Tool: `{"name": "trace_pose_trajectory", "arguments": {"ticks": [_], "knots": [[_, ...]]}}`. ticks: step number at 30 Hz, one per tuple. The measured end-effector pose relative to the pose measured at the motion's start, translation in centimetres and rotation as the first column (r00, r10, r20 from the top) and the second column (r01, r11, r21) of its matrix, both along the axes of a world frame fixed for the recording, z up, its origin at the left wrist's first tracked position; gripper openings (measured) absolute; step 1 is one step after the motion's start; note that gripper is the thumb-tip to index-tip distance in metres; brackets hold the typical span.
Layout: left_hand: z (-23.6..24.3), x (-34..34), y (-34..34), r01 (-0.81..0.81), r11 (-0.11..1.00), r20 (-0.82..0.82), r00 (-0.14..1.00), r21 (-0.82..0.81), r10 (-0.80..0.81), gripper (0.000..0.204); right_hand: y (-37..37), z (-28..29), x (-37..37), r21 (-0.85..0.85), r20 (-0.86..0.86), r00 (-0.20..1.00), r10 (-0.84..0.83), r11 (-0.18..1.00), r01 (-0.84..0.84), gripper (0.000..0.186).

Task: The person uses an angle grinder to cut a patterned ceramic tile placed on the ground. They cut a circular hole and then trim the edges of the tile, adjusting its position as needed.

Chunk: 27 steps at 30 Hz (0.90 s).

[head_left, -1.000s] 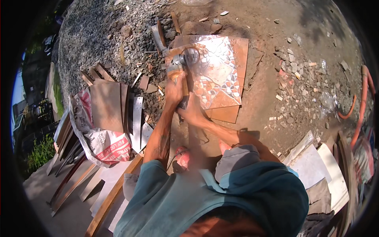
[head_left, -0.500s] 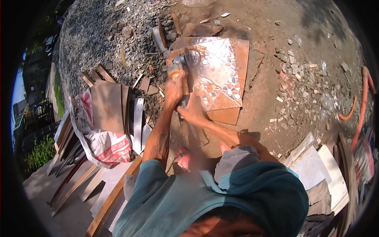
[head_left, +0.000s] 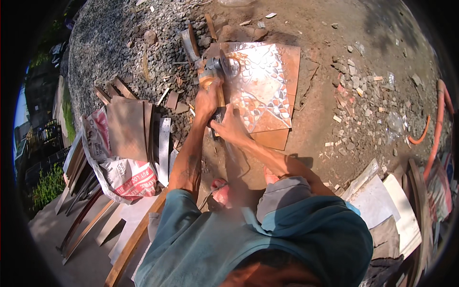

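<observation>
An angle grinder (head_left: 209, 76) with a yellow body and grey head lies lengthwise ahead of me, my left hand (head_left: 207, 100) wrapped round its body. Farther back, my right hand (head_left: 231, 126) grips the dark rear end. The round disc (head_left: 225, 63) stands at the left part of a patterned floor tile (head_left: 263, 71), which shines wet or glossy and carries pebble-like shapes. Whether the disc touches the tile I cannot tell. Under it a plain orange-brown tile (head_left: 272, 140) shows along the near edge. Pale haze or spray blurs the area around the disc.
Grey gravel (head_left: 110, 43) spreads at the far left. Stacked brown tiles (head_left: 128, 126) and a white-and-red sack (head_left: 131, 179) stand left of me, near a long wooden strip (head_left: 134, 239). Rubble (head_left: 354, 81) and an orange hose (head_left: 436, 134) lie on the right, with white boards (head_left: 401, 215) closer.
Both hands have moved slightly away from me with the grinder, along the left part of the tile. The disc appears turned a little. The view has shifted slightly.
</observation>
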<state>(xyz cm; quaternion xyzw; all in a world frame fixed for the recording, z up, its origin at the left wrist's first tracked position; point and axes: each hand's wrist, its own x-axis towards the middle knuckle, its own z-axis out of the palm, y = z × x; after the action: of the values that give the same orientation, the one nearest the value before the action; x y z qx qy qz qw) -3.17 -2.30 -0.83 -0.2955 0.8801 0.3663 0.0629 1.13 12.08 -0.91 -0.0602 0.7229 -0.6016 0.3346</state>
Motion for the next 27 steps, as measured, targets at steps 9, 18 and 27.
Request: {"name": "trace_pose_trajectory", "arguments": {"ticks": [9,18,27], "knots": [[2.3,-0.8,1.2,-0.143,0.989,0.032,0.989,0.044,0.141,0.065,-0.2,-0.3,-0.4,0.006,0.016,0.999,0.039,0.999,-0.039,0.087],[4.6,-1.7,2.7,-0.118,0.991,0.087,0.99,0.063,0.112,0.059,0.2,0.2,-0.8,-0.012,0.006,1.0,-0.015,1.0,0.016,0.086],[2.8,0.9,2.3,-0.193,0.98,0.115,0.975,0.04,0.188,0.084,1.0,1.5,1.0,-0.049,0.071,0.997,-0.021,0.999,0.024,0.084]]}}
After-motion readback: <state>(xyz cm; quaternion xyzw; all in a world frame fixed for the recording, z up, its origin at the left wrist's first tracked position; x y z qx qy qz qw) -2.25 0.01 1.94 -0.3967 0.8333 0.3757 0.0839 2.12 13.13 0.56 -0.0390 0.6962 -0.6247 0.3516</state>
